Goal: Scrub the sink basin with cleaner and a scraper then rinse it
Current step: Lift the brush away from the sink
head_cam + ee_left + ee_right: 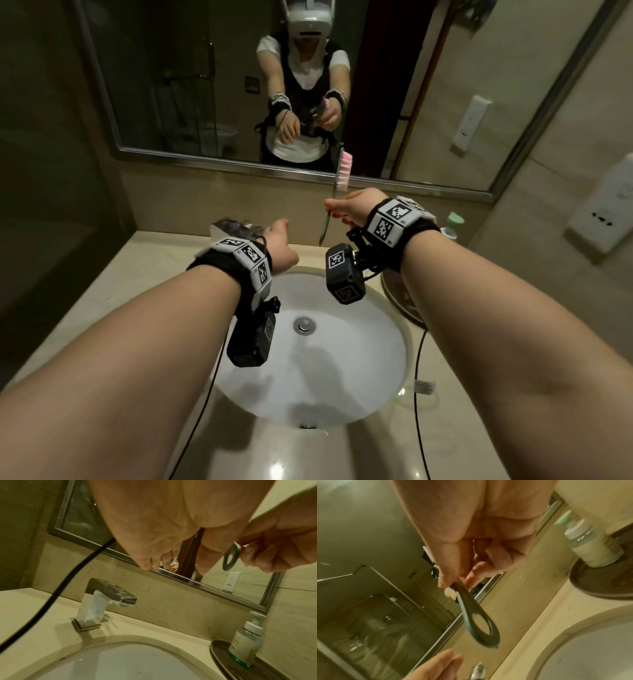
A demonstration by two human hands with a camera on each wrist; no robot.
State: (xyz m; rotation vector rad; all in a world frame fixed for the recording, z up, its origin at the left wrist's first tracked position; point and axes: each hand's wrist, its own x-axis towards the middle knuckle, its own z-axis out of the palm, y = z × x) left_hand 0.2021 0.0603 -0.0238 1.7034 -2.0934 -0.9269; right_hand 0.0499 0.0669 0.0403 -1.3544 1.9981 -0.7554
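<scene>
The white sink basin (346, 377) with its metal drain plug (304, 324) lies below both arms. My right hand (339, 209) pinches the grey handle of a scrub brush (343, 171). The brush stands upright above the basin's back edge, pink bristles at the top. In the right wrist view the thumb and fingers (448, 578) clamp the handle, and its loop end (482, 626) hangs free. My left hand (282, 245) hovers over the chrome faucet (106, 601), fingers relaxed (154, 558), holding nothing. A pump bottle (245, 642) stands at the right.
The bottle stands on a dark oval tray (221, 660) on the beige counter (144, 274), right of the basin. A large mirror (205, 85) runs along the back wall. Black cables (419, 394) hang from the wrist cameras over the basin and counter.
</scene>
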